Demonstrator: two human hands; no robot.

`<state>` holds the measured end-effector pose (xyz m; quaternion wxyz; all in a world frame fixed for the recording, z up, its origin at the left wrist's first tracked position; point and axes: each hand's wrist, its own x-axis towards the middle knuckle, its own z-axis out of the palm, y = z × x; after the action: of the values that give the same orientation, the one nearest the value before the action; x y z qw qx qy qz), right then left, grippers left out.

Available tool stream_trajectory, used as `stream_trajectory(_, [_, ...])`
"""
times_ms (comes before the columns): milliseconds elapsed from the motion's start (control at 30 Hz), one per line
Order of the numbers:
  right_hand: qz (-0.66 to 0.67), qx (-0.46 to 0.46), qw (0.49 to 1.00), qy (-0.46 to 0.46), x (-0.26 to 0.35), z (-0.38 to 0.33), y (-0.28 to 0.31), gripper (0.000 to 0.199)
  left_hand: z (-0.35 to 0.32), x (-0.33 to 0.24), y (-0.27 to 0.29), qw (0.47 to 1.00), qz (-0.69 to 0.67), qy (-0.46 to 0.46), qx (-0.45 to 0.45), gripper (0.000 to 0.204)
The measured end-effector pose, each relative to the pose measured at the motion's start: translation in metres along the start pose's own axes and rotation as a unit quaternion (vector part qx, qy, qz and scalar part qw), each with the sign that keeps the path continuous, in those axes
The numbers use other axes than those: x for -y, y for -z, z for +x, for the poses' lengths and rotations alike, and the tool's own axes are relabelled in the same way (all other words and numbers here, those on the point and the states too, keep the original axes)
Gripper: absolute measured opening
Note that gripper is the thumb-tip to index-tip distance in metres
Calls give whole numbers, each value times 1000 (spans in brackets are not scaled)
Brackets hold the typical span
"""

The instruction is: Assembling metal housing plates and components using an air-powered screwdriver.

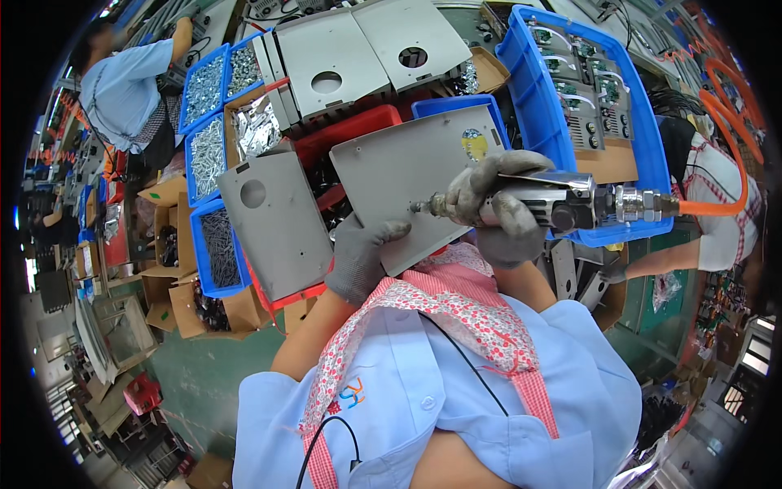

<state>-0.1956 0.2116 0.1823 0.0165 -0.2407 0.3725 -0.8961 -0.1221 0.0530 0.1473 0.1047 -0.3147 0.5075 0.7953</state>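
Note:
My left hand [364, 254], in a grey work glove, grips the lower left edge of a grey sheet-metal panel [383, 179], thumb over its face. In my right hand [509, 208], gloved too, is a chrome straight air tool [547, 196] held level, with an orange air hose [717, 207] joined to its rear. The tool's tip [419, 207] is at the panel's face near its middle; whether it touches, I cannot tell. A yellow and white patch [474, 144] shows near the panel's upper right. Another grey panel [273, 220] with a round hole lies just left.
Blue bins of screws [208, 155] stand at left, beside cardboard boxes [175, 232]. Two holed panels [330, 61] lie at the back over a red bin [346, 130]. A large blue crate [521, 90] at right holds circuit-board assemblies. One co-worker [126, 94] is at left, another [717, 196] at right.

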Motion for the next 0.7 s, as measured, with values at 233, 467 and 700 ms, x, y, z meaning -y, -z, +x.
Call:
stream_trajectory(233, [-28, 23, 998, -50, -1, -9, 2, 23, -1, -1, -4, 999, -47, 24, 13, 38])
stream_trajectory(467, [-146, 17, 972, -186, 6, -16, 15, 23, 8, 12, 10, 998, 23, -38, 34, 43])
stream_trajectory(700, [-153, -68, 983, 77, 44, -20, -18, 20, -17, -37, -42, 969, 135, -166, 128, 36])
